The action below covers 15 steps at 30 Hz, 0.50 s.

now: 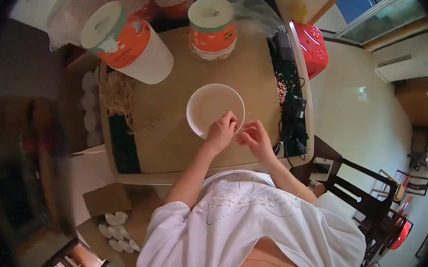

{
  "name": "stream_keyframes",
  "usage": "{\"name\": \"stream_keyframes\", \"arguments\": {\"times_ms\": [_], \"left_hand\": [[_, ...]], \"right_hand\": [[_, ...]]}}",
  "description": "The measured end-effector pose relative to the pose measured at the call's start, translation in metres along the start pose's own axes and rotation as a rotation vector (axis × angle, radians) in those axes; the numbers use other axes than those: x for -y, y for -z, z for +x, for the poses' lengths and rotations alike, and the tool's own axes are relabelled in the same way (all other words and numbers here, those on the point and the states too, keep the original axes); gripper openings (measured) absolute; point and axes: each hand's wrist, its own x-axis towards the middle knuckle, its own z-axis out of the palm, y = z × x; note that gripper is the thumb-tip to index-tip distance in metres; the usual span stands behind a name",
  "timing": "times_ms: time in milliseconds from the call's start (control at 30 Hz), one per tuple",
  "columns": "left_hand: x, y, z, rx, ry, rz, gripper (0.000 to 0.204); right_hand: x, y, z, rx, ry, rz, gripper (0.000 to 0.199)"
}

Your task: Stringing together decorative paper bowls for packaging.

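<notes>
A round white paper tub (209,103) stands mouth up on the brown cardboard sheet in front of me. My left hand (221,132) reaches over its near right rim, fingertips pinched together inside the opening. Close by, just outside the same rim, my right hand (254,138) has its fingers curled in and thumb and fingertips together. Anything between the fingers of either hand is too small to make out. To the left lies a loose heap of thin tan strings (119,98).
Stacked orange-and-white paper tubs (141,53) lean at the far left; a shorter stack (213,32) stands at the back. Clear plastic bags (251,8), small pink bits (282,88) and black adapters with cables (298,108) line the right edge. A red stool (312,48) stands beyond.
</notes>
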Motion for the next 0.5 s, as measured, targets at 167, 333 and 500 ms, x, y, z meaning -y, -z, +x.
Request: {"name": "stream_keyframes", "arguments": {"times_ms": [167,333,500], "left_hand": [[0.016,0.001,0.002,-0.004,0.045,-0.142,0.008],[0.009,0.007,0.006,-0.032,-0.001,-0.139,0.010],[0.009,0.007,0.005,-0.063,-0.027,-0.235,0.018]], "right_hand": [[0.043,-0.013,-0.009,0.169,0.201,-0.727,0.011],[0.064,-0.009,0.037,0.165,0.470,-1.094,0.010],[0.060,-0.011,0.053,0.242,0.354,-1.268,0.014]]}}
